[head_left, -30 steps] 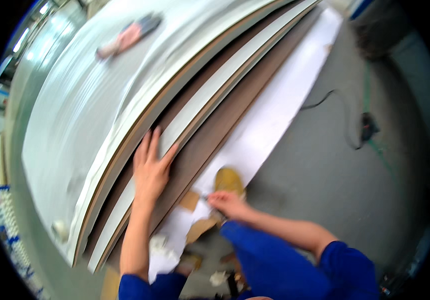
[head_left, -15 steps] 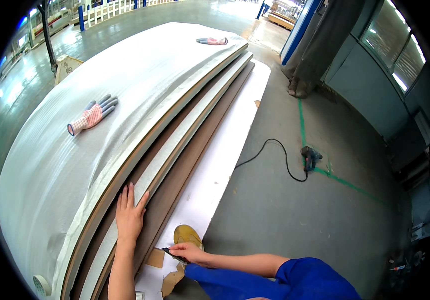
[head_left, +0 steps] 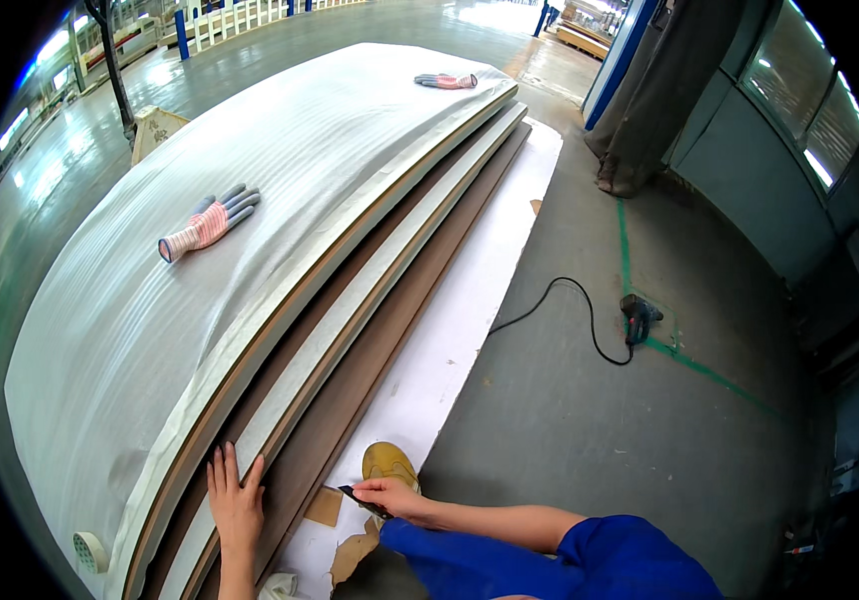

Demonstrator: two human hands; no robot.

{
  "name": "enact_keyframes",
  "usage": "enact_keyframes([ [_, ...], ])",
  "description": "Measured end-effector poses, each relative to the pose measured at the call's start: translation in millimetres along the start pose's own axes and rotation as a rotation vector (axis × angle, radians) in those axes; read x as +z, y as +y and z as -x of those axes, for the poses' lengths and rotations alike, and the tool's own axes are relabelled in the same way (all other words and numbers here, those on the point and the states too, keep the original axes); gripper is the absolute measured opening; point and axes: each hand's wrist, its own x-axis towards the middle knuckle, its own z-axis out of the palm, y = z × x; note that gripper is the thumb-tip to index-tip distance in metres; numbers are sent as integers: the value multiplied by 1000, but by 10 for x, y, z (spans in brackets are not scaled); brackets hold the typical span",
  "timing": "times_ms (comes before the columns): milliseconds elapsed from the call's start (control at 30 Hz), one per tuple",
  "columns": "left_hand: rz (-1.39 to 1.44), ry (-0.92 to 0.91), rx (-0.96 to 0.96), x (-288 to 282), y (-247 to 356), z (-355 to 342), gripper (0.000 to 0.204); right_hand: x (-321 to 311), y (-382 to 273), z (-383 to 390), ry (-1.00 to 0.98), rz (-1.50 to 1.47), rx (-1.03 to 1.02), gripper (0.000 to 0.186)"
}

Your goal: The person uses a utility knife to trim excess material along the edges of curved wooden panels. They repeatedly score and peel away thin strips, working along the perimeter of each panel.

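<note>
My left hand rests, fingers spread, on a pale grey-white strip along the edge of a stack of long panels. Its fingertips reach the dark brown band beside that strip. Low over the white sheet, near my yellow shoe, my right hand is closed around a slim black tool. The tool's pointed end sticks out to the left; its exact kind is unclear. A brown panel edge runs between my two hands.
Translucent white film covers the stack's top, with two grey-and-pink gloves and a tape roll on it. A corded power tool lies on the floor at right. Torn brown cardboard lies near my foot.
My left hand has slid toward me along the pale strip, its fingers still spread. My right hand keeps hold of the black tool. The whole view has shifted slightly.
</note>
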Motion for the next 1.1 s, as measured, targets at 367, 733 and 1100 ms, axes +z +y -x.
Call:
enact_keyframes([
  [367, 19, 2, 105, -98, 0, -318, 62, -43, 66, 28, 54, 86, -109, 28],
  [733, -33, 34, 138, 83, 332, -993, 63, 276, -163, 174, 134, -137, 1, 20],
  [1100, -2, 176, 258, -171, -298, 233, 39, 245, -386, 299, 89, -196, 65, 25],
])
